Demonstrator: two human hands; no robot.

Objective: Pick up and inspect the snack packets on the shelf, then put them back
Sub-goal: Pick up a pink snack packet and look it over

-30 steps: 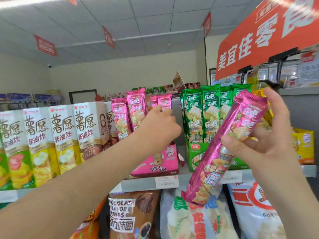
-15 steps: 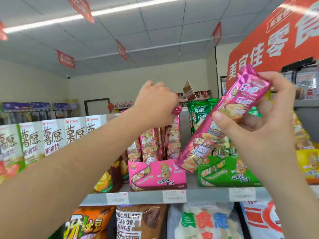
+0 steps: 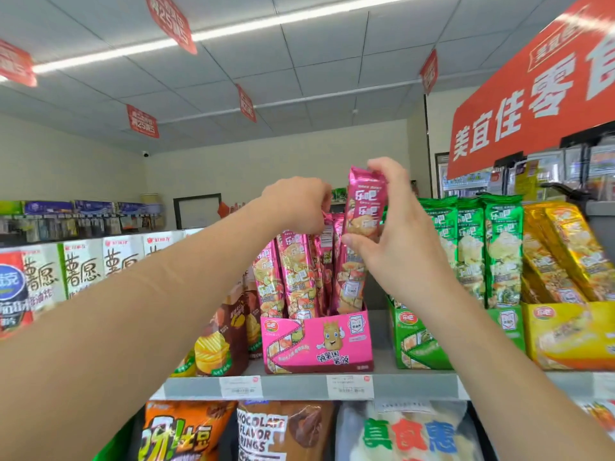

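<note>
One long glossy pink packet [image 3: 364, 211]; white lettering

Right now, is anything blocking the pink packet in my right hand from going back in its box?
Nothing visible. The pink packet already reaches into the pink box; the left hand grips neighbouring packets beside it.

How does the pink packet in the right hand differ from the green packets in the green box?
The pink packet is pink; the green packets are green. The pink packet is gripped by the right hand and stands higher, its lower end at the pink box; the green packets stand untouched in the green box. Both are long, narrow and carry the same white brand characters.
</note>
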